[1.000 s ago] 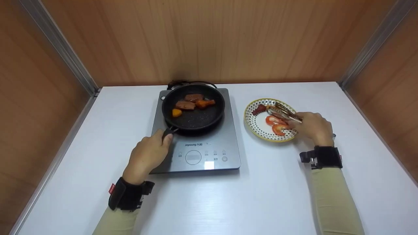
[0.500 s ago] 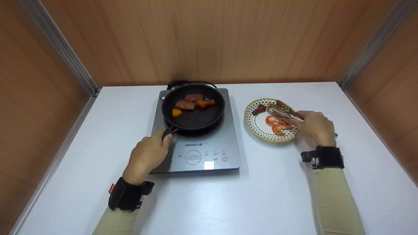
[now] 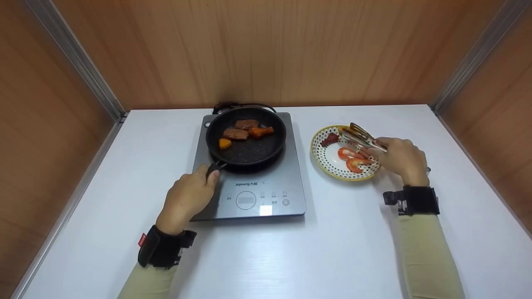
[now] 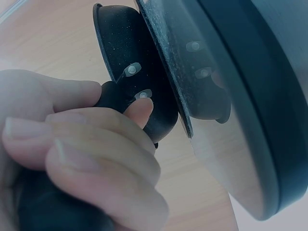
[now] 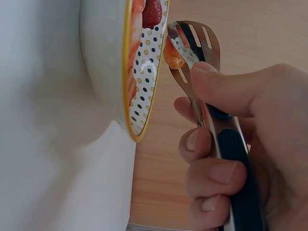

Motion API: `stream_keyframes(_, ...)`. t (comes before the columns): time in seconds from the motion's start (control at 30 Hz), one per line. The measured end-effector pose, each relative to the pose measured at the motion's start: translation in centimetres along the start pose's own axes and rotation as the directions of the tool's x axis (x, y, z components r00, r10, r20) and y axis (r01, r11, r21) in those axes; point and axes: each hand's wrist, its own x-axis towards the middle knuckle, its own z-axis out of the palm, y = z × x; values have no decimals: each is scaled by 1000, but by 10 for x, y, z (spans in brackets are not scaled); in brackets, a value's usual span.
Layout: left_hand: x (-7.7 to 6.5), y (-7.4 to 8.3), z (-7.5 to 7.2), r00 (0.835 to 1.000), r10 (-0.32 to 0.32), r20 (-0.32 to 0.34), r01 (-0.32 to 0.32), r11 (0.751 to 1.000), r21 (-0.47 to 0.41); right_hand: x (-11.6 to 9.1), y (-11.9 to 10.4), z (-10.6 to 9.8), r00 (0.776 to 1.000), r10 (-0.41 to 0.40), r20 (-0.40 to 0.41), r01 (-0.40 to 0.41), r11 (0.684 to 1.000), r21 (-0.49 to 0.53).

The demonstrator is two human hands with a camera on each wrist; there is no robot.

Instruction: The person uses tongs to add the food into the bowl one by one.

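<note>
My left hand [image 3: 189,193] grips the black handle [image 3: 213,168] of a frying pan [image 3: 249,155] that sits on an induction cooker. Two brown meat slabs [image 3: 235,133], an orange-brown drumstick [image 3: 260,132] and a yellow chunk [image 3: 225,143] lie in the pan. Metal tongs [image 5: 231,149] with dark grips are held in my right hand [image 3: 401,160], over the far right rim of a dotted plate [image 3: 322,160]. Between the tongs' slotted heads, an orange food piece [image 5: 172,56] shows in the right wrist view. Red-orange shrimp [image 3: 354,164] and a dark red piece [image 3: 330,139] lie on the plate.
The grey induction cooker [image 3: 266,178] stands on a white table [image 3: 324,249], with a dark cord [image 3: 226,104] behind it. Wood-grain panels [image 3: 266,50] enclose the table at the back and both sides.
My right hand has shifted slightly up and right, and the tongs have risen a little above the plate. The left hand and pan stay put.
</note>
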Motion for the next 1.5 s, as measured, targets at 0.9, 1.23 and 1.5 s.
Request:
stream_keyframes(0.9,0,-1,0,1000,2,-2,-2,1000,14,-13,-44,-9,984,-145,-100,146,989,3)
stream_keyframes(1.23,1,2,1,1000,8,-15,-8,1000,19,-22,-67,-7,957,-244,-155,244,970,-16)
stream_keyframes(1.5,0,0,0,1000,8,-1,-8,1000,22,-23,-100,5,925,-333,-183,331,943,-41)
